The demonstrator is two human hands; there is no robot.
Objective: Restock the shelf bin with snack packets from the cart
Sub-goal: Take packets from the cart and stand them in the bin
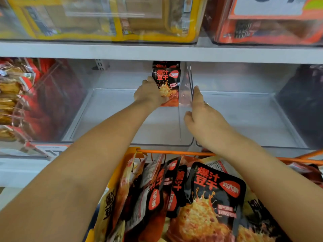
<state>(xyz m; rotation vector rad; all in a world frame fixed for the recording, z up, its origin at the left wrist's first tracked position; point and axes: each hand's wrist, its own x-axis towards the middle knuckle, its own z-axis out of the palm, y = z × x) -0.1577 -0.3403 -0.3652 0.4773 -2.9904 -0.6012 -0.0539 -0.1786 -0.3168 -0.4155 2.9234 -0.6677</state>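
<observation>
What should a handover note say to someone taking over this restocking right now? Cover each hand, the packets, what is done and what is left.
Left hand: holds a packet upright at the back right of the bin.
Right hand: fingers rest on the bin's clear right wall, holding nothing.
Done: one more packet seems to stand behind the held one; the rest of the bin is bare.
Left: many packets lie in the cart below the shelf. Keep standing them in rows from the back forward until the bin fills.

- A pale grey metal shelf (157,53) is carrying two clear plastic bins (122,119) side by side.
- Black-and-red snack packets (167,82) are standing upright in the left bin's back right corner.
</observation>
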